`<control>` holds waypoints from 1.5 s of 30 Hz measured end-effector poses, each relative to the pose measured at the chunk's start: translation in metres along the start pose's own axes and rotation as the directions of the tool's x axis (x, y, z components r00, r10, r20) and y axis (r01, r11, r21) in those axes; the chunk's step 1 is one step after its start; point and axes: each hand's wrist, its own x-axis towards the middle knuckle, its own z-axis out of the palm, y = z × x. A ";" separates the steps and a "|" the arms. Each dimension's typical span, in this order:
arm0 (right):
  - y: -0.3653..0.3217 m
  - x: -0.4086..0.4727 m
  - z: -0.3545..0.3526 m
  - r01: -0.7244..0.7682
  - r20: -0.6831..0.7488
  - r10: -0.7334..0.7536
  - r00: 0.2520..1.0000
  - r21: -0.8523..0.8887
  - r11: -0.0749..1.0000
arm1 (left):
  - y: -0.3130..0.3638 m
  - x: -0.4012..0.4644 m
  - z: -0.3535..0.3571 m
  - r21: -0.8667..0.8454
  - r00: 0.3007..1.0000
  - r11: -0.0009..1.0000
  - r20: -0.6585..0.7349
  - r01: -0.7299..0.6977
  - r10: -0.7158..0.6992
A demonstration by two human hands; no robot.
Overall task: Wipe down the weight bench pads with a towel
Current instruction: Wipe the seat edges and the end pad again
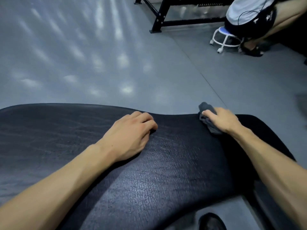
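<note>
Shoe: a dark shoe [211, 221] shows below the pad's near edge.
Pad: black, grained bench pad [157, 171] spans the foreground under your arms.
Left hand: your left hand [131, 135] rests on the pad, fingers loosely curled, holding nothing.
Right hand: your right hand [221, 119] grips the grey towel [206, 121] at the pad's far edge.
Floor: glossy grey floor [83, 55] with light patches.
Far: a person [259, 15] sits on a white stool [224, 38] beside a black frame [162, 15].

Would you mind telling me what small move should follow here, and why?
Probably draw the right hand with its bunched towel back across the pad: the towel sits at the pad's far edge, while the left hand rests on it.
</note>
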 end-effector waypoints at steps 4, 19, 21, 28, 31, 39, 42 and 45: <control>-0.008 -0.007 0.013 0.020 -0.089 -0.024 0.996 -0.054 0.998 | 0.017 0.025 0.016 -0.029 0.999 0.999 0.006 -0.045 0.045; -0.010 0.008 0.005 -0.144 -0.032 0.144 0.989 0.000 0.990 | 0.048 0.080 0.056 0.036 0.990 0.992 -0.075 -0.118 0.121; -0.007 -0.011 0.003 -0.161 -0.077 0.164 0.983 0.045 0.986 | 0.050 0.078 0.055 0.039 0.990 0.993 -0.077 -0.116 0.118; 0.024 -0.089 0.003 -0.208 -0.149 0.253 0.956 0.267 0.941 | 0.056 0.072 0.050 0.038 0.994 0.996 -0.070 -0.078 0.081; 0.028 -0.110 0.003 -0.197 -0.175 0.269 0.947 0.343 0.918 | 0.059 0.070 0.050 0.043 0.995 0.996 -0.060 -0.073 0.075; 0.063 -0.137 -0.055 -0.186 -0.281 0.445 0.850 0.631 0.753 | 0.056 0.085 0.047 0.065 0.996 0.994 -0.014 -0.090 0.091; 0.068 -0.122 -0.091 -0.117 -0.485 0.370 0.792 0.475 0.872 | 0.065 0.102 0.051 0.020 0.992 0.992 -0.009 -0.128 0.128; 0.069 -0.095 -0.067 -0.162 -0.394 0.171 0.903 0.056 0.985 | 0.077 0.120 0.061 0.013 0.988 0.988 0.010 -0.156 0.156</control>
